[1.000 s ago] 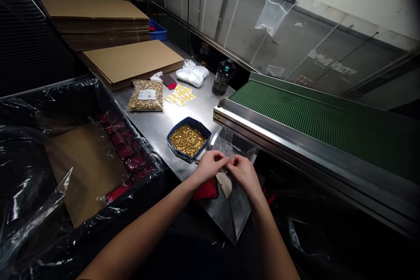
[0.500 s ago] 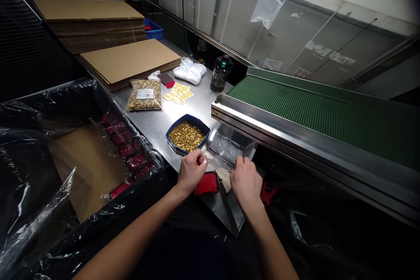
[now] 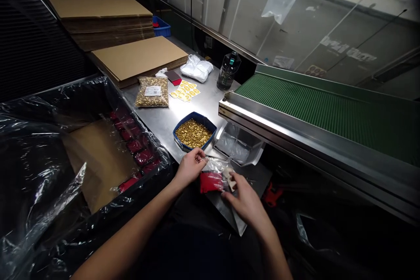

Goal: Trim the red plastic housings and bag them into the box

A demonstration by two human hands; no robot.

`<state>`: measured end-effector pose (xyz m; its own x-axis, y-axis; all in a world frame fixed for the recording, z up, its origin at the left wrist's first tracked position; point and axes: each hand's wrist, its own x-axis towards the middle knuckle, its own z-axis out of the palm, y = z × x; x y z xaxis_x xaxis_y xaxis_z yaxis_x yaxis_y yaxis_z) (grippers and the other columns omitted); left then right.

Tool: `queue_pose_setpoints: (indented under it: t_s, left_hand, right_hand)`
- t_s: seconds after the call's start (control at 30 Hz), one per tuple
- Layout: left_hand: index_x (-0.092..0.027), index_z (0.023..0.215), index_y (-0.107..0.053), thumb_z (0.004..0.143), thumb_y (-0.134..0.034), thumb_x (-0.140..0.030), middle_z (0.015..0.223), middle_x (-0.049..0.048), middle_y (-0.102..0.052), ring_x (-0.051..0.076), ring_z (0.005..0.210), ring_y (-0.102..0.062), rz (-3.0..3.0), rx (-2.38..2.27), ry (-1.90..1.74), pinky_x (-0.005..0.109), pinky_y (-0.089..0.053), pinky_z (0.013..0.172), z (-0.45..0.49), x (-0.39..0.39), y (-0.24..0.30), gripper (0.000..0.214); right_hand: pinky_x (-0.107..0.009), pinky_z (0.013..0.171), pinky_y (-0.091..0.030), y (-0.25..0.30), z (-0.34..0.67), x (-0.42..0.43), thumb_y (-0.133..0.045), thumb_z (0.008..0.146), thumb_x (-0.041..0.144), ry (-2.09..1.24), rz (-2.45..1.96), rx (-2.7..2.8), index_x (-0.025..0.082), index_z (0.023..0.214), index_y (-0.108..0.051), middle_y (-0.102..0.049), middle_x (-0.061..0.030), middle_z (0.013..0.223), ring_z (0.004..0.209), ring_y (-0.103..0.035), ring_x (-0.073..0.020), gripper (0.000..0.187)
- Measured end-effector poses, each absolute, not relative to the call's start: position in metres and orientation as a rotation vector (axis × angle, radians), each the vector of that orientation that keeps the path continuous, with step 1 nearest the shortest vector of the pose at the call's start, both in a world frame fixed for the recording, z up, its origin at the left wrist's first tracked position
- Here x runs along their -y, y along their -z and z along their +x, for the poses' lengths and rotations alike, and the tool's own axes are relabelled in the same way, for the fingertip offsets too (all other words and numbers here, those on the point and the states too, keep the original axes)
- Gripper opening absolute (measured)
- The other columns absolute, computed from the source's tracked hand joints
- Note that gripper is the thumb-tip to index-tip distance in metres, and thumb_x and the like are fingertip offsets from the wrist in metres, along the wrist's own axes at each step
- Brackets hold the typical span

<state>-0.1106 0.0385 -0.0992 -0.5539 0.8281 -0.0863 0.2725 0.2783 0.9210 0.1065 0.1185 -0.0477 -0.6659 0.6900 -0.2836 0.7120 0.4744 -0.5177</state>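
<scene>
My left hand (image 3: 190,168) pinches the upper left edge of a clear plastic bag (image 3: 218,164). A red pouch (image 3: 210,182) with dark edging lies under or inside the clear film; I cannot tell which. At the bag's right side, my right hand (image 3: 246,197) has its thumb and fingers apart, the fingertips against a small beige piece (image 3: 229,178) that looks like cloth. Just beyond my left hand stands a blue tub (image 3: 211,133) filled with gold-coloured flakes (image 3: 193,133). A clear bin (image 3: 259,153) holding plastic bags sits beside it, below the conveyor.
A green conveyor (image 3: 302,113) runs along the right. On the left, a box lined with black plastic (image 3: 164,170) holds several wrapped red packs (image 3: 143,156). A bag of flakes (image 3: 152,98), stickers (image 3: 185,91), a dark bottle (image 3: 229,72) and cardboard sheets (image 3: 141,59) lie behind.
My right hand has opened from a closed grip and come down and left beside the red pouch. Clear film now spreads over the pouch. The view has shifted slightly.
</scene>
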Motion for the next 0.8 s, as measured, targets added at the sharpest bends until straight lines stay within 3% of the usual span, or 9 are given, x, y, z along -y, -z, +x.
queue_pose_setpoints:
  t_s: [0.1,0.17,0.33,0.43,0.53,0.7,0.8]
  left_hand:
    - [-0.023,0.097,-0.057,0.087,-0.059,-0.026,0.062,-0.0069,-0.055,0.014,0.055,-0.054,1.028,-2.040,-1.191,0.022,-0.036,0.054,-0.116,-0.039,0.092,0.011]
    - [-0.024,0.100,-0.058,0.088,-0.057,-0.024,0.063,-0.0064,-0.055,0.014,0.057,-0.054,1.092,-2.083,-1.144,0.023,-0.035,0.056,-0.116,-0.040,0.084,0.012]
    - [-0.023,0.086,-0.063,0.085,-0.063,-0.023,0.070,-0.0026,-0.062,0.016,0.067,-0.059,1.329,-2.082,-0.992,0.025,-0.036,0.064,-0.116,-0.041,0.067,0.000]
    - [-0.022,0.077,-0.063,0.085,-0.068,-0.032,0.070,-0.0014,-0.064,0.017,0.068,-0.060,1.423,-2.047,-0.889,0.026,-0.035,0.063,-0.117,-0.040,0.062,0.014]
    - [-0.021,0.070,-0.061,0.090,-0.060,-0.038,0.066,0.0002,-0.062,0.018,0.064,-0.059,1.405,-2.113,-0.810,0.027,-0.033,0.059,-0.118,-0.040,0.059,0.027]
    - [-0.021,0.061,-0.059,0.082,-0.058,-0.027,0.061,0.0022,-0.061,0.021,0.064,-0.060,1.316,-2.248,-0.657,0.029,-0.029,0.057,-0.112,-0.047,0.056,0.022]
    - [-0.021,0.062,-0.061,0.078,-0.059,-0.026,0.063,0.0050,-0.064,0.024,0.067,-0.062,1.278,-2.297,-0.564,0.030,-0.031,0.057,-0.104,-0.053,0.057,0.017]
  right_hand:
    - [-0.046,0.108,-0.042,0.071,0.100,-0.105,-0.082,0.066,0.020,0.986,1.114,-2.714,0.026,0.150,-0.041,-0.048,-0.0107,0.150,0.135,-0.047,-0.0352,0.094]
    - [-0.049,0.113,-0.037,0.082,0.091,-0.108,-0.083,0.063,0.016,1.009,1.039,-2.744,0.024,0.155,-0.036,-0.045,-0.0117,0.152,0.139,-0.041,-0.0361,0.104]
    - [-0.048,0.114,-0.037,0.087,0.083,-0.120,-0.081,0.068,0.021,1.095,0.942,-2.792,0.019,0.156,-0.033,-0.050,-0.0151,0.146,0.135,-0.046,-0.0340,0.100]
    - [-0.045,0.105,-0.047,0.080,0.096,-0.111,-0.074,0.077,0.028,1.152,0.998,-2.788,0.020,0.160,-0.019,-0.048,-0.0157,0.145,0.127,-0.055,-0.0317,0.100]
    - [-0.042,0.103,-0.049,0.071,0.122,-0.091,-0.067,0.084,0.031,1.217,1.148,-2.757,0.024,0.161,-0.007,-0.044,-0.0143,0.148,0.128,-0.055,-0.0295,0.098]
    - [-0.046,0.112,-0.042,0.066,0.187,-0.055,-0.070,0.086,0.041,1.667,1.591,-2.312,0.034,0.159,-0.015,-0.053,-0.0086,0.145,0.130,-0.056,-0.0279,0.092]
    - [-0.048,0.112,-0.042,0.067,0.219,-0.033,-0.067,0.086,0.056,2.171,1.700,-1.945,0.028,0.154,-0.030,-0.057,-0.0130,0.143,0.132,-0.055,-0.0314,0.082]
